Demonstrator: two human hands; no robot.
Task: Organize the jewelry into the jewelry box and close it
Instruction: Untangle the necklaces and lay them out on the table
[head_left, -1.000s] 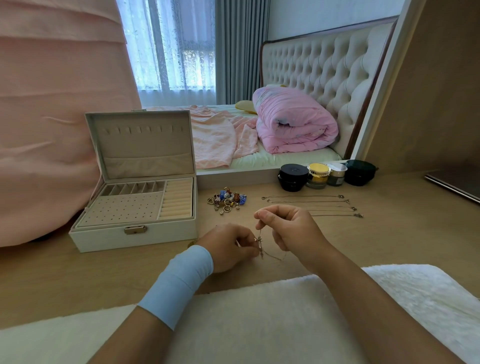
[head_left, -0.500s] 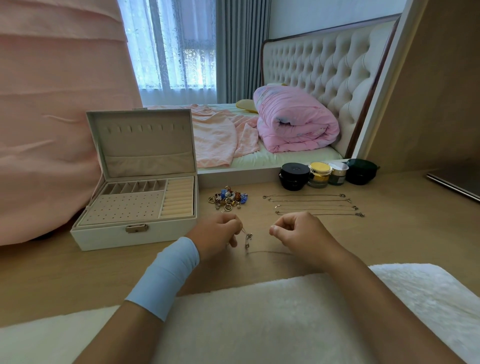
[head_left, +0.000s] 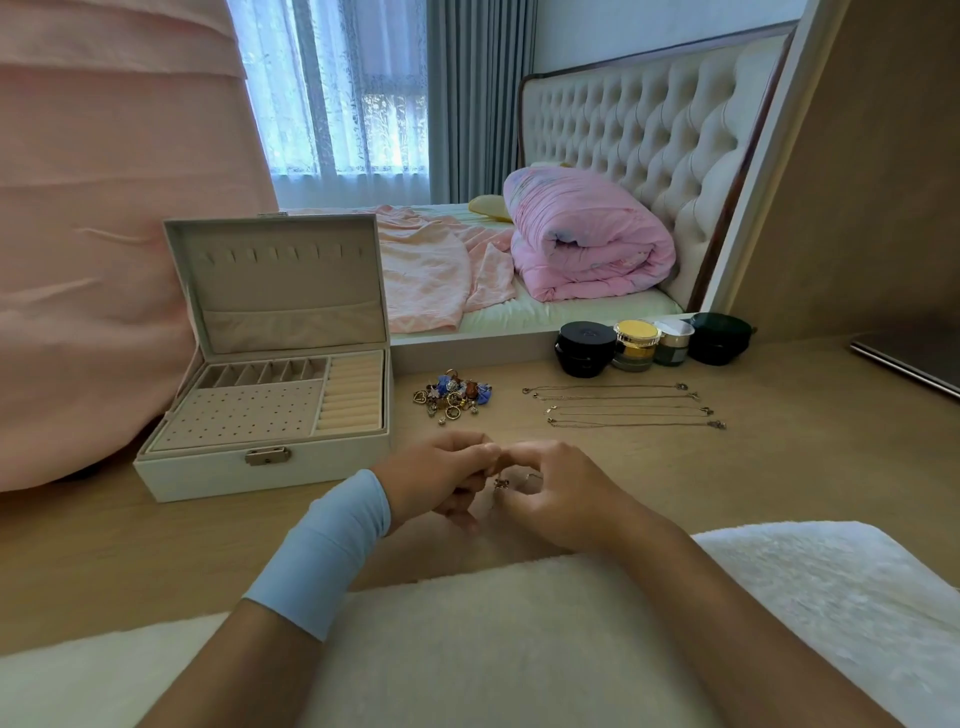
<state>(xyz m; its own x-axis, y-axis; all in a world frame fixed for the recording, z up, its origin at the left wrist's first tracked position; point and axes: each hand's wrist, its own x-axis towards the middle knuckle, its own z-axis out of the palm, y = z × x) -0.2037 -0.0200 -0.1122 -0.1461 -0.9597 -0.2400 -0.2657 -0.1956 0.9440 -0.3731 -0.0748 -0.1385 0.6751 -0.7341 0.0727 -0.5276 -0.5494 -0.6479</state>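
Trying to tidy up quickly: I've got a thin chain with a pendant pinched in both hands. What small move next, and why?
Probably carry the thin gold chain with its small pendant, pinched between left hand and right hand, leftward to the open white jewelry box: its lid stands up, and the row of hooks inside the lid appears bare.

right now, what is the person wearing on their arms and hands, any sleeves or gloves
No gloves: the left hand and right hand are both bare. A snug light blue band of plain cloth, with no marking on it, wraps the left wrist and lower forearm. The right forearm has no sleeve, watch or bracelet in view.
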